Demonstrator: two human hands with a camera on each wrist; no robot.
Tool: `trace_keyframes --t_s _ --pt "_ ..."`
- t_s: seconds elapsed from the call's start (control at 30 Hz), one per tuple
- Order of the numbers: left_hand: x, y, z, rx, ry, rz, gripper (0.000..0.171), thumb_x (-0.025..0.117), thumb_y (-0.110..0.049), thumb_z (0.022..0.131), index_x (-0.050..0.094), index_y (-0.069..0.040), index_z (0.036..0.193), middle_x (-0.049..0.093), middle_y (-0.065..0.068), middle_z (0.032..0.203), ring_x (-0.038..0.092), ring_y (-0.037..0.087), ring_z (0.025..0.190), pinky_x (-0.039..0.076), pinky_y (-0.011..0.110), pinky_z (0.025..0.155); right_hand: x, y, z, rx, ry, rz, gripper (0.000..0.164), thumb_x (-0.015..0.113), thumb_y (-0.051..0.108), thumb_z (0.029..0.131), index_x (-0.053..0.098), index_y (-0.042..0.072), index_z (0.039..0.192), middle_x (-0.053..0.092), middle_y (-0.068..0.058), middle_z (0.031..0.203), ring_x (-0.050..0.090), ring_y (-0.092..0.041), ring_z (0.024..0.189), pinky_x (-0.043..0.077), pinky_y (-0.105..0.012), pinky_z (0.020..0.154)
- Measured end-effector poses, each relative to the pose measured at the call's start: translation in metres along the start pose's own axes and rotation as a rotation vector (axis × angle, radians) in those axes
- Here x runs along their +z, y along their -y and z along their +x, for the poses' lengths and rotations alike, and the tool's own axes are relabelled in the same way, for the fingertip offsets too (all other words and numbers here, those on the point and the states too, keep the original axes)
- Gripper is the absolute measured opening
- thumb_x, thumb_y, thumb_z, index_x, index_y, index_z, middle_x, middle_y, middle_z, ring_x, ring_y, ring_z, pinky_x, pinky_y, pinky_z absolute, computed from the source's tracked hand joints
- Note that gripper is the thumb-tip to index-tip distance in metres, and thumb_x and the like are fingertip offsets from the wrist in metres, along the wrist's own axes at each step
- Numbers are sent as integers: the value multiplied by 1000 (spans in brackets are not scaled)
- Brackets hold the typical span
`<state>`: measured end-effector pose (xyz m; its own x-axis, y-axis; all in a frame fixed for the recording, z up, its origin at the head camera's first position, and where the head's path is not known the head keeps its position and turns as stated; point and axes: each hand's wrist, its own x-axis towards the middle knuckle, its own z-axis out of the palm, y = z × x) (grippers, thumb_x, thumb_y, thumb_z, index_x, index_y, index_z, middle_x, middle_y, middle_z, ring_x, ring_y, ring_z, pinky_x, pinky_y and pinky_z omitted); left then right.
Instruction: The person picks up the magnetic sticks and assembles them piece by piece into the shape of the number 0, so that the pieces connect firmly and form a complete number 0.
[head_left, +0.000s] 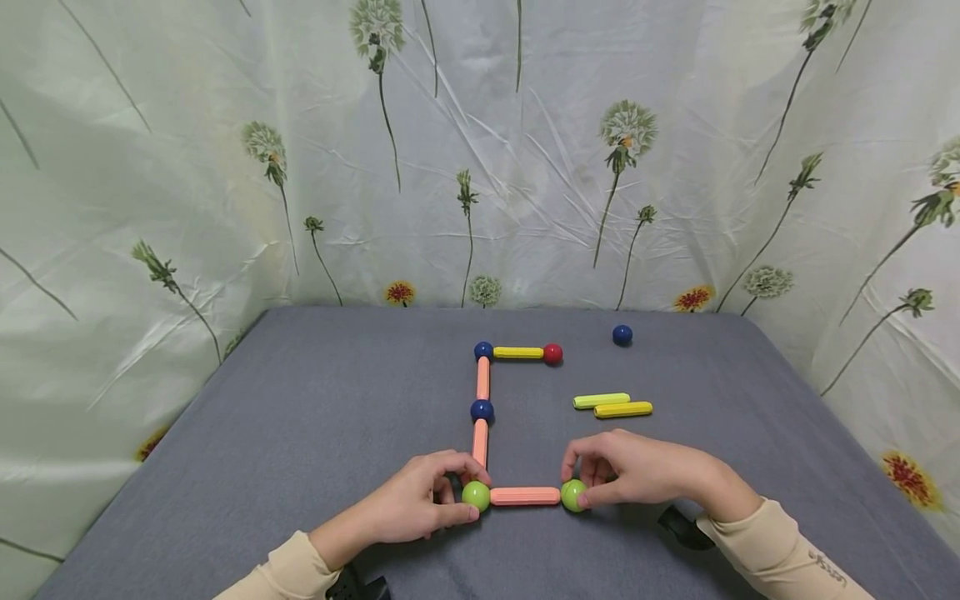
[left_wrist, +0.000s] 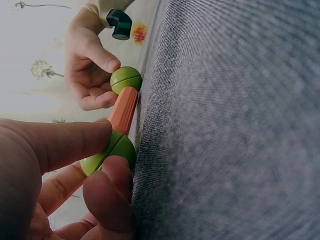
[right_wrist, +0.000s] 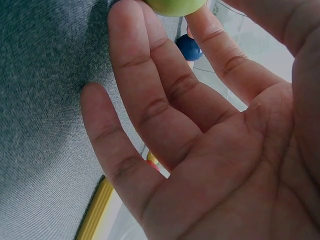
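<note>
My left hand (head_left: 425, 500) pinches a green ball (head_left: 476, 497) at the near left corner of a chain of rods and balls. From that ball a salmon rod (head_left: 525, 497) runs right to a second green ball (head_left: 573, 496), which my right hand (head_left: 633, 468) holds between thumb and fingers. Another salmon rod (head_left: 480, 442) leads away from the left corner to a blue ball (head_left: 482, 411). Beyond it come a further salmon rod (head_left: 483, 379), a blue corner ball (head_left: 483, 351), a yellow rod (head_left: 518, 353) and a red ball (head_left: 552, 354).
Right of the chain lie a loose lime-yellow rod (head_left: 602, 401) and a yellow rod (head_left: 623, 410), side by side. A loose blue ball (head_left: 622, 335) sits farther back. Grey cloth (head_left: 337, 392) covers the table, and a floral curtain (head_left: 480, 150) hangs behind it.
</note>
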<state>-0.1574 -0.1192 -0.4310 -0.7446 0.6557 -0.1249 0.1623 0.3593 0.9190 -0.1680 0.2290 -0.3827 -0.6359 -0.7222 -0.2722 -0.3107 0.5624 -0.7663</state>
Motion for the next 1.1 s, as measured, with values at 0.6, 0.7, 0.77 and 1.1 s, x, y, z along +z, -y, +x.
trace_keyframes --t_s 0.6,0.7,0.77,1.1 --pt "-1 -4 2 26 9 26 25 81 -15 97 73 -21 120 66 4 106 54 7 58 46 23 47 1 0 -3 15 0 20 18 79 28 100 69 21 112 70 6 91 64 -5 79 52 -23 73" --pt "0 -3 0 25 11 20 26 81 -15 97 73 -20 121 66 4 107 54 7 58 46 23 48 2 -1 -3 9 6 24 18 79 28 100 69 21 112 70 6 91 63 -5 78 52 -23 73" --pt "0 -3 0 23 12 15 26 81 -15 97 73 -19 121 66 4 108 54 7 58 46 23 48 3 -1 -3 7 9 27 18 79 28 100 69 20 113 70 6 91 63 -4 77 52 -23 73" --pt "-2 -5 -3 61 -12 193 26 81 -23 98 73 -27 123 64 -1 111 58 5 65 51 23 61 -5 -1 -5 39 5 16 18 76 28 102 69 21 117 71 4 92 63 -7 76 52 -24 70"
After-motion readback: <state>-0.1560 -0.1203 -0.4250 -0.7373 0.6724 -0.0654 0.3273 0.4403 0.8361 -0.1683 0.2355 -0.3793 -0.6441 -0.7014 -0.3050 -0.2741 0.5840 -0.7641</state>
